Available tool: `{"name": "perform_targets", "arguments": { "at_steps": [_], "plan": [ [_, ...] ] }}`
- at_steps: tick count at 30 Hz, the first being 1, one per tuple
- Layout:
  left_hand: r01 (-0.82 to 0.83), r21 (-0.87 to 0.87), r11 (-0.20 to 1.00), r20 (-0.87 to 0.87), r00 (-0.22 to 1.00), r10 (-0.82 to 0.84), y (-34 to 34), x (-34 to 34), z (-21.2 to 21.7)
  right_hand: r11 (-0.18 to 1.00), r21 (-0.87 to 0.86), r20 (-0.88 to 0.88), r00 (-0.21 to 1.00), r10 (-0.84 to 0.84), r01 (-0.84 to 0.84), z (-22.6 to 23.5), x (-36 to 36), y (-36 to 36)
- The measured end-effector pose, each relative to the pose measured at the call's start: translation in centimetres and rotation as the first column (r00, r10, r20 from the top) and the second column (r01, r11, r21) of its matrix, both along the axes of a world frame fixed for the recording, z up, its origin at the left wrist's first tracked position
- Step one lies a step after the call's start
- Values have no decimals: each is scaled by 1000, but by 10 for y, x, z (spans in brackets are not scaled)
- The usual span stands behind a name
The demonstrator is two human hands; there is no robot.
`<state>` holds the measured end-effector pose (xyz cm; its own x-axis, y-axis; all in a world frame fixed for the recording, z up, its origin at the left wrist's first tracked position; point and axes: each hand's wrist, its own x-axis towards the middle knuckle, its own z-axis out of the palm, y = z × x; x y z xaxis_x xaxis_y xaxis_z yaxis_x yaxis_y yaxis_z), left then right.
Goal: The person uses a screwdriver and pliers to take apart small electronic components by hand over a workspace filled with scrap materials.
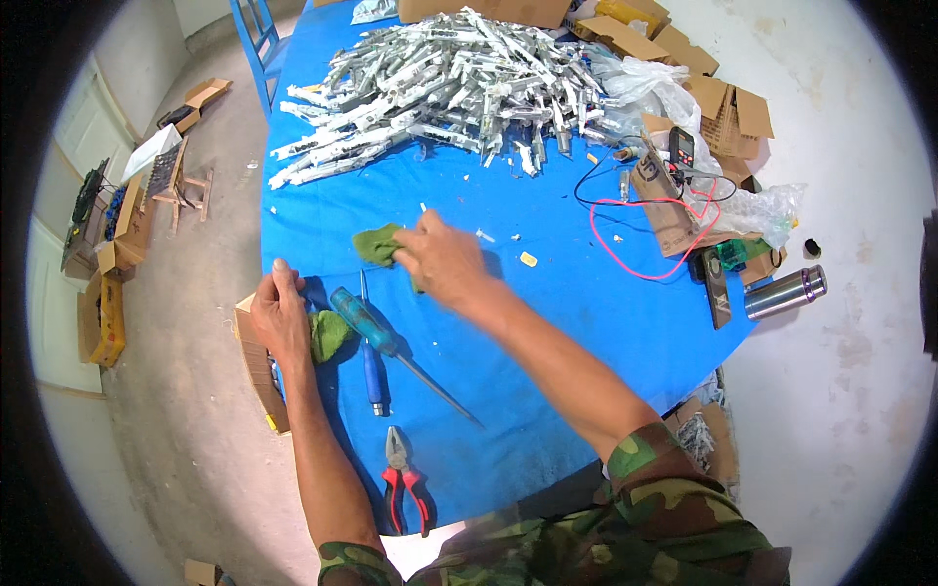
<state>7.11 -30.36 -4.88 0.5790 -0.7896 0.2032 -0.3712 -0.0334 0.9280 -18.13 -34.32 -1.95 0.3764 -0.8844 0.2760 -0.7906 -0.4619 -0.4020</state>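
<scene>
My right hand (445, 262) reaches across the blue-covered table, its fingers closed on a crumpled green cloth (376, 244) pressed to the surface. At the table's left edge is my left hand (281, 317), thumb up and fingers curled; what they grip is hidden. A second green cloth (330, 335) touches its palm side, and a cardboard box (262, 376) sits just below the hand. Between my hands lie a screwdriver (369, 322) with a teal handle and a thin blue-handled tool (372, 376). Red-handled pliers (402, 481) rest near the front edge.
A large heap of whitish-grey strip-like parts (459, 83) covers the far side. At right are a red cable (625, 266), an opened carton (660, 205), a dark phone-like slab (716, 288) and a steel flask (785, 293). Small scraps, one yellow (529, 259), dot the cloth.
</scene>
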Motion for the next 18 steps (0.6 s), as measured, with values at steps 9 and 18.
{"name": "perform_targets", "arguments": {
  "at_steps": [9, 18],
  "plan": [
    [-16, 18, 1000, 3, 1000, 16, 2, -10, 10, 901, -286, 137, 945, -298, 326, 40, -146, -75],
    [-11, 96, 995, 49, 999, 6, 6, -3, 13, 968, 65, 237, 938, -252, 243, 89, -126, 64]
  ]
}}
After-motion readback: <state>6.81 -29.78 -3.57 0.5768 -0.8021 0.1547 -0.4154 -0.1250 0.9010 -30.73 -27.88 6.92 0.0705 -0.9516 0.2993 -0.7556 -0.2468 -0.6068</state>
